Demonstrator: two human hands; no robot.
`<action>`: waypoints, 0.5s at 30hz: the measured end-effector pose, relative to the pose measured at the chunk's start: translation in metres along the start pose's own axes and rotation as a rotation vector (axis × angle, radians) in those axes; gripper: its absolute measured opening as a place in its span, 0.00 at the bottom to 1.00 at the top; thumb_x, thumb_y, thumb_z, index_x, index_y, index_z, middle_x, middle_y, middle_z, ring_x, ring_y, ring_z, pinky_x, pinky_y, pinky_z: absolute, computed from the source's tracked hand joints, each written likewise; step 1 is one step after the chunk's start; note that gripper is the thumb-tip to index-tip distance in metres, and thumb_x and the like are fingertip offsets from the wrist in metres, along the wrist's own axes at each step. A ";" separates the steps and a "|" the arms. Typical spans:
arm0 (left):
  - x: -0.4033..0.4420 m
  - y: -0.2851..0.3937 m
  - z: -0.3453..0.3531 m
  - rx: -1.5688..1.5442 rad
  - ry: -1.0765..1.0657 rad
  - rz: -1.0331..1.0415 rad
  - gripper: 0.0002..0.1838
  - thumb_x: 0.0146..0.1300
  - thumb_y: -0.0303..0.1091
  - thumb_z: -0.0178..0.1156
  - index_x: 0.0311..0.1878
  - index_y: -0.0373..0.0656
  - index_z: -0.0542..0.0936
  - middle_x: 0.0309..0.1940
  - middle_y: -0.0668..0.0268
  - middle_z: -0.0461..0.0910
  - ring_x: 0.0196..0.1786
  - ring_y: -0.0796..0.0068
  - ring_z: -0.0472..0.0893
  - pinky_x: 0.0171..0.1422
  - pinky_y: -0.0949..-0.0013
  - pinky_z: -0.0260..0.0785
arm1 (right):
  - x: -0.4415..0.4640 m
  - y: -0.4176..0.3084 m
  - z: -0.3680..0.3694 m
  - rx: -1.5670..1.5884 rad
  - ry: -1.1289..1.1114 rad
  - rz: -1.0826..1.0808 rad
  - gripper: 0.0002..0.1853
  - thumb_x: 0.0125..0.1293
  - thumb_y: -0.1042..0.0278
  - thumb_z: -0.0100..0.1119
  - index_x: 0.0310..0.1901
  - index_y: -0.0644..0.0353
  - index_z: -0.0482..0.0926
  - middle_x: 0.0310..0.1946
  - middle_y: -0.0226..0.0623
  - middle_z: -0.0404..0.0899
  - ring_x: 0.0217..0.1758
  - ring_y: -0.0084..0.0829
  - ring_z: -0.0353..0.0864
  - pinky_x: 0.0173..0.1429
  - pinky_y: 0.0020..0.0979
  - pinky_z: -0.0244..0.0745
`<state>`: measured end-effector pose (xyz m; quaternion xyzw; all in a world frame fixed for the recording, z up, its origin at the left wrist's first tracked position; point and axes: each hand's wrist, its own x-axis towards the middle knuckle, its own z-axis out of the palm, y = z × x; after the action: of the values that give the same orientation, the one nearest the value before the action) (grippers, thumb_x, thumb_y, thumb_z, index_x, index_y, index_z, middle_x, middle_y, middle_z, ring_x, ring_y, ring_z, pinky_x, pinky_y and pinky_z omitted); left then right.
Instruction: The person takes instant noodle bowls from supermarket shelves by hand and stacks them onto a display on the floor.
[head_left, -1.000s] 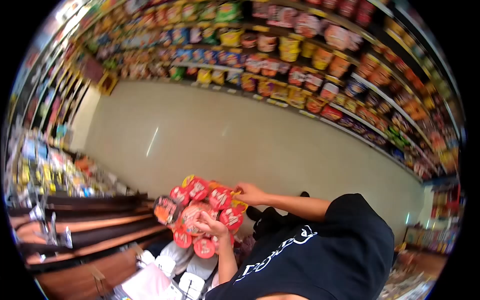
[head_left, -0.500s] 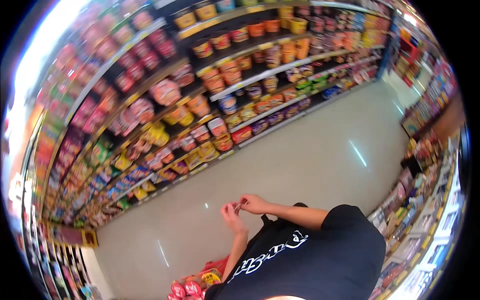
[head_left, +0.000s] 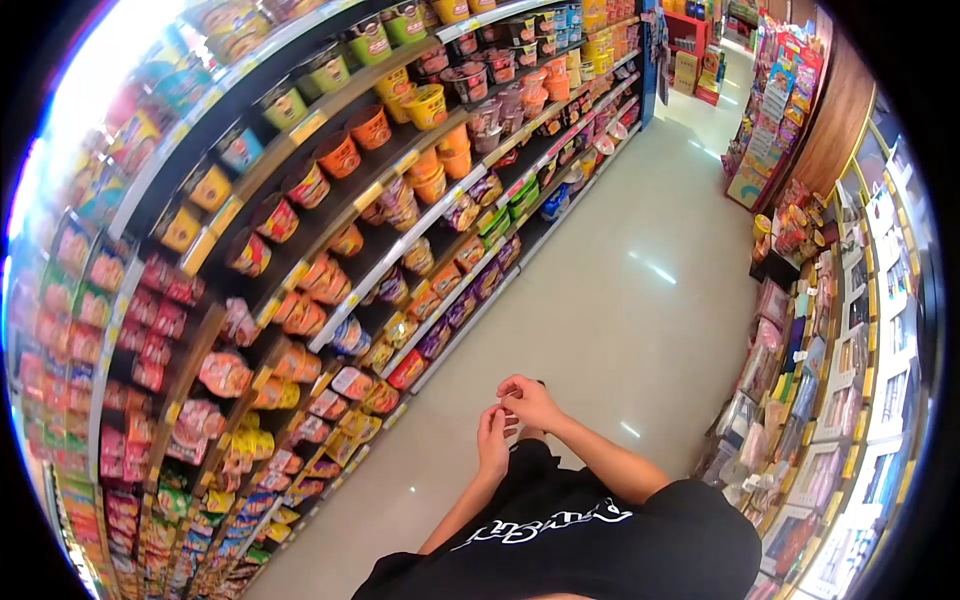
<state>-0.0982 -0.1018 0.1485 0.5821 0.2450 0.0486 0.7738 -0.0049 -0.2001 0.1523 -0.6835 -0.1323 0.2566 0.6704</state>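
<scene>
Right now, two bare hands are coming close together in front of the person's black shirt, up above the shiny floor. The left hand is pointing up with its fingers bending a little. The right hand is reaching over from the other side, with its fingers curling in and its tips almost meeting the left ones. I am not seeing well enough to tell if they are pinching a tiny thing or just touching each other. White letters are showing on the shirt. The yellow packs are sitting low on the long shelf, to the left of the hands and well apart from them. Purple packs and green tubs are lying farther along the low rows. Orange cups and a yellow cup are standing higher up, and green cups are standing near the top. Over on the right side, wrapped goods are lying in a row along the floor's edge. Past them, a tall snack stand is standing beside a brown wood panel.
</scene>
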 end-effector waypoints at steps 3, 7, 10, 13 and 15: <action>0.078 0.008 0.031 0.008 -0.037 0.000 0.14 0.74 0.41 0.46 0.51 0.41 0.72 0.47 0.63 0.78 0.45 0.73 0.78 0.47 0.70 0.70 | 0.071 -0.004 -0.042 -0.002 0.057 -0.068 0.12 0.57 0.77 0.55 0.44 0.66 0.75 0.35 0.36 0.81 0.37 0.27 0.80 0.43 0.28 0.76; 0.197 0.018 0.060 -0.016 -0.058 -0.001 0.14 0.73 0.42 0.47 0.49 0.40 0.73 0.46 0.63 0.78 0.45 0.72 0.79 0.47 0.69 0.71 | 0.162 -0.028 -0.091 -0.122 0.097 -0.040 0.11 0.55 0.78 0.56 0.42 0.66 0.77 0.26 0.32 0.79 0.31 0.23 0.78 0.37 0.27 0.74; 0.272 0.052 0.095 0.015 -0.109 0.047 0.14 0.73 0.42 0.47 0.47 0.40 0.74 0.46 0.63 0.78 0.46 0.72 0.78 0.48 0.68 0.70 | 0.223 -0.072 -0.134 -0.253 0.190 -0.135 0.11 0.55 0.78 0.57 0.41 0.63 0.78 0.22 0.32 0.77 0.27 0.21 0.76 0.33 0.26 0.72; 0.335 0.093 0.130 0.061 -0.160 0.090 0.14 0.73 0.42 0.48 0.47 0.41 0.74 0.46 0.65 0.78 0.46 0.72 0.77 0.50 0.67 0.69 | 0.275 -0.105 -0.179 -0.274 0.310 -0.179 0.14 0.53 0.80 0.58 0.43 0.62 0.78 0.23 0.30 0.77 0.26 0.19 0.74 0.31 0.24 0.69; 0.372 0.121 0.151 0.096 -0.174 0.124 0.14 0.73 0.42 0.48 0.47 0.41 0.74 0.46 0.65 0.78 0.47 0.73 0.77 0.50 0.67 0.69 | 0.306 -0.115 -0.207 -0.209 0.374 -0.203 0.15 0.52 0.82 0.58 0.44 0.62 0.77 0.23 0.29 0.76 0.26 0.18 0.73 0.31 0.22 0.68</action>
<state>0.3190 -0.0616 0.1712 0.6345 0.1426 0.0338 0.7589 0.3779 -0.2079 0.2061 -0.7682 -0.0997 0.0416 0.6311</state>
